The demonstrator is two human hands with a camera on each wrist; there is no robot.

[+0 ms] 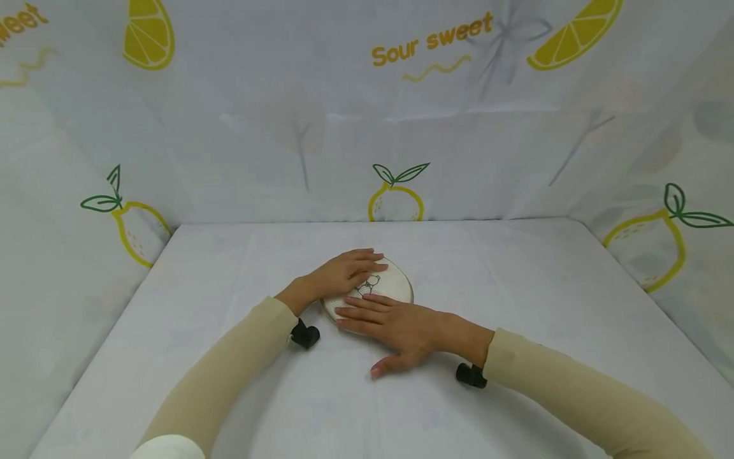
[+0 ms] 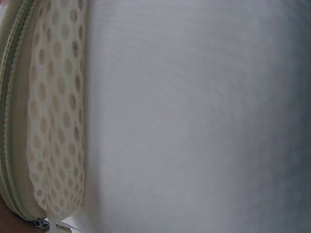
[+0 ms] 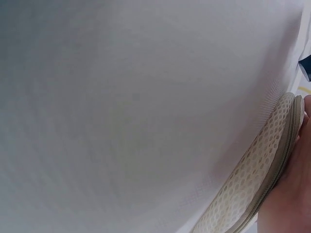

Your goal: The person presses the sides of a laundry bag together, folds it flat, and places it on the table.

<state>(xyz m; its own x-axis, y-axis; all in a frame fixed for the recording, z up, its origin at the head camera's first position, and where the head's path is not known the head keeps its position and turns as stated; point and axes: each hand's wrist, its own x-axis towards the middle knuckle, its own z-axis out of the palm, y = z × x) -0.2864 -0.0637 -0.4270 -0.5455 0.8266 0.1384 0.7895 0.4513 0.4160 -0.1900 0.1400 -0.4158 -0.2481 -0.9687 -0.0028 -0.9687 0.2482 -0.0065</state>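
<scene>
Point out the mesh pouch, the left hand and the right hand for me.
mesh pouch [image 1: 395, 284]: head view, bare top face at its right end.
left hand [image 1: 343, 274]: head view, back of the hand lying on the pouch.
right hand [image 1: 401, 325]: head view, back of the hand.

Pouch [image 1: 390, 285]: cream-white, honeycomb mesh pattern, small black line drawing at centre; beige zipper band along its edge in the wrist views. Surface [image 1: 516, 287]: plain white. Backdrop [image 1: 258, 127]: white, printed with yellow lemons, green leaves, yellow lemon slices and yellow "Sour sweet" lettering. Sleeves [image 1: 229, 376]: plain beige. Wrist mounts [image 1: 305, 335]: black.
</scene>
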